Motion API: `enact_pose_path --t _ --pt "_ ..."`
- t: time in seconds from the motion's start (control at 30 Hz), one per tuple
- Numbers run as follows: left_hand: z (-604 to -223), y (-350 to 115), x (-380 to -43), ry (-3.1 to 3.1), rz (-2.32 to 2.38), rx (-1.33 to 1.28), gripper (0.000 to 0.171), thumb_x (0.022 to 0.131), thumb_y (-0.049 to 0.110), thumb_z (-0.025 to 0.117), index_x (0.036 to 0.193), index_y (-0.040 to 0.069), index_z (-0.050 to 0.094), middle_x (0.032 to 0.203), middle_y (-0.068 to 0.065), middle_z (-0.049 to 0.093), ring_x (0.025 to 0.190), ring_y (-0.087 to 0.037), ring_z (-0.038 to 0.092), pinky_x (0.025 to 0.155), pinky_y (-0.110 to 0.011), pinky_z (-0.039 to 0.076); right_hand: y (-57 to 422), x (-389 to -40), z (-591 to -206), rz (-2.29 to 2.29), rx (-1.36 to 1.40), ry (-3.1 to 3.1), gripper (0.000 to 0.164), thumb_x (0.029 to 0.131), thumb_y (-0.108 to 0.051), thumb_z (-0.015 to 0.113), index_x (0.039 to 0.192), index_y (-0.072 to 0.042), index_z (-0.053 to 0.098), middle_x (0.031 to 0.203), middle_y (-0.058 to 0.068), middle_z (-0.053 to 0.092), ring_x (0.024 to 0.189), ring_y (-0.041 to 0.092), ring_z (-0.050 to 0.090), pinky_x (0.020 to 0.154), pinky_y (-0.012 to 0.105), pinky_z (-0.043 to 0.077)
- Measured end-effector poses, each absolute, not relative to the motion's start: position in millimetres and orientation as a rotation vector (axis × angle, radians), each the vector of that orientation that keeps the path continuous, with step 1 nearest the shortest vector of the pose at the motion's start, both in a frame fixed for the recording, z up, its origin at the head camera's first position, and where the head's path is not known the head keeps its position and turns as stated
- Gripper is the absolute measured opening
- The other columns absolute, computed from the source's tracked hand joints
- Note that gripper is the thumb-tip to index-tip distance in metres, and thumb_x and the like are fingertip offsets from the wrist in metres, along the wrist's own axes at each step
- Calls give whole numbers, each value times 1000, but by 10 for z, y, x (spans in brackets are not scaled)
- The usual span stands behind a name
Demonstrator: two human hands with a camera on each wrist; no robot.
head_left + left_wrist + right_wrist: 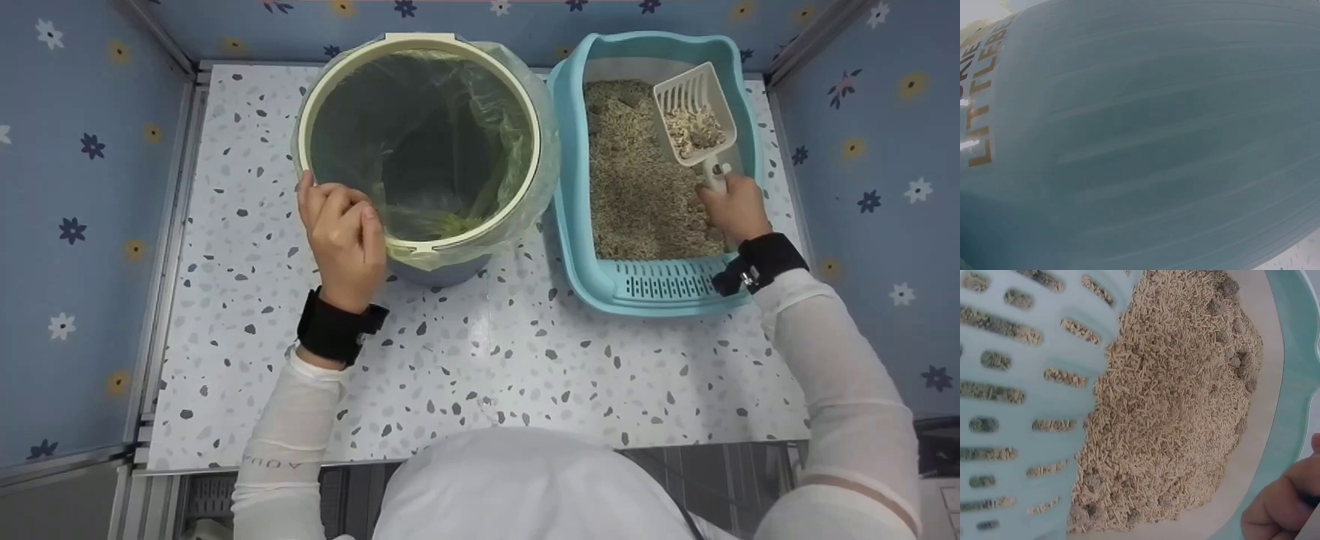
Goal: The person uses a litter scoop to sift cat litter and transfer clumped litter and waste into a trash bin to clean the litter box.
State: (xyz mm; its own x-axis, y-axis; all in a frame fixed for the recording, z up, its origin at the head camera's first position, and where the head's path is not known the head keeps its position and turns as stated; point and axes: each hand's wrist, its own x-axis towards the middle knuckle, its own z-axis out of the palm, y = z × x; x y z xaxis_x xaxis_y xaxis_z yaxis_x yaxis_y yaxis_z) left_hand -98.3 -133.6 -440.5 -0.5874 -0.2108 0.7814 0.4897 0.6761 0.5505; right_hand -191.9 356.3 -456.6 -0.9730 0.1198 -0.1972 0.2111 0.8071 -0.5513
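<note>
My right hand [735, 210] grips the handle of a white slotted litter scoop [711, 82] over the right part of a blue litter box [574, 195]. Some pellets and clumps lie in the scoop's basket. Pelleted litter [1168, 399] with darker clumps along its edges covers the box floor. Part of the right hand shows at the lower right of the right wrist view. My left hand [341, 240] holds the front-left rim of a round trash bin [302, 127], lined with a clear yellowish bag [510, 150]. The bin's ribbed grey-blue side [1157, 140] fills the left wrist view.
Bin and litter box stand side by side on a white speckled tabletop [465, 375]. Blue flowered panels [82, 187] wall in the left, back and right sides. A slotted grate [667, 285] forms the box's front lip.
</note>
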Motion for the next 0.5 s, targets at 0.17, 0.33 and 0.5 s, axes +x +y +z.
enact_pose_path --t 0.17,0.33,0.5 --pt "-4390 -1342 -980 -1982 -971 -219 48 88 26 36 46 6 44 64 -10 51 77 -26 46 105 -45 15 3623 -1908 -4503 -636 158 2858 29 86 -29 49 80 -2 55 57 3 52 43 11 46 42 30 37" --pt "-4394 -1341 -979 -1976 -967 -215 50 90 29 35 46 6 43 64 -10 50 77 -26 46 105 -46 16 3650 -1894 -4453 -360 79 2806 24 82 -24 52 80 -1 59 57 9 51 48 22 44 42 34 32" --pt "-4398 -1340 -980 -1979 -963 -216 50 90 29 35 46 6 43 64 -10 50 77 -26 46 105 -46 16 3656 -1888 -4444 -205 57 2710 41 84 -26 50 113 1 57 85 25 59 63 31 53 47 38 38"
